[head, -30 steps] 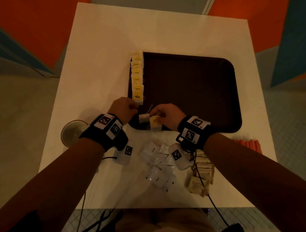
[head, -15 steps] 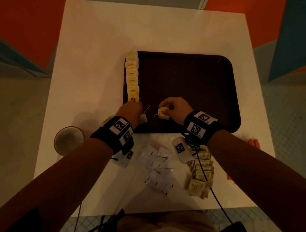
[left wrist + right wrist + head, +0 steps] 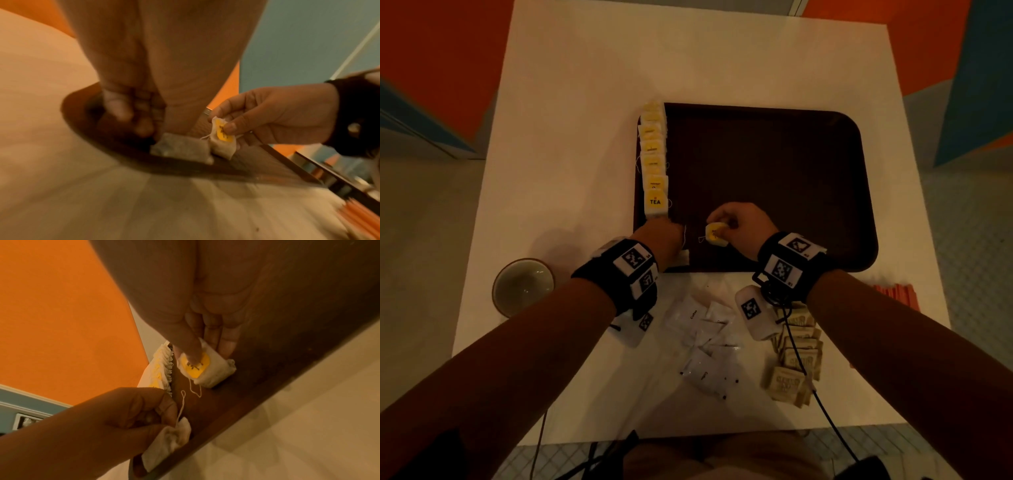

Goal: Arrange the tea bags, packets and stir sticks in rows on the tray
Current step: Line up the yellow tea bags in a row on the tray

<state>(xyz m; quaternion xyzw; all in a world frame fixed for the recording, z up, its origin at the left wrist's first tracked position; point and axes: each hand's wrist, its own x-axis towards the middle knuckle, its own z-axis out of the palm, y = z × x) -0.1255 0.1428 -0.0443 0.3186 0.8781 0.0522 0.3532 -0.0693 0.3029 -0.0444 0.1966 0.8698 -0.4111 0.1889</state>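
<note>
- Now, nearest the body, the white packets [image 3: 705,346] and brown packets [image 3: 796,359] lie heaped on the table [image 3: 585,102], wrist cables trailing over them; a careless pull-back, I'd say, could drag a few off the edge.
- Left hand [image 3: 659,236] pinches a plain tea bag [image 3: 170,439] at the tray's [image 3: 852,192] near-left rim, its string [image 3: 182,404] looping loose; that loop could snag a finger and tug the bag crooked.
- Right hand [image 3: 743,224], thumb pressed on the yellow label, grasps a second tea bag [image 3: 716,234] just above the tray floor; its dangling string could catch the left hand's bag.
- Farther up, the row of tea bags [image 3: 653,161] runs along the left rim, overlapping like shingles; one nudge as the next bag slots in could ripple the whole line.
- Off right, orange stir sticks [image 3: 893,294] sit at the table edge, untouched.
</note>
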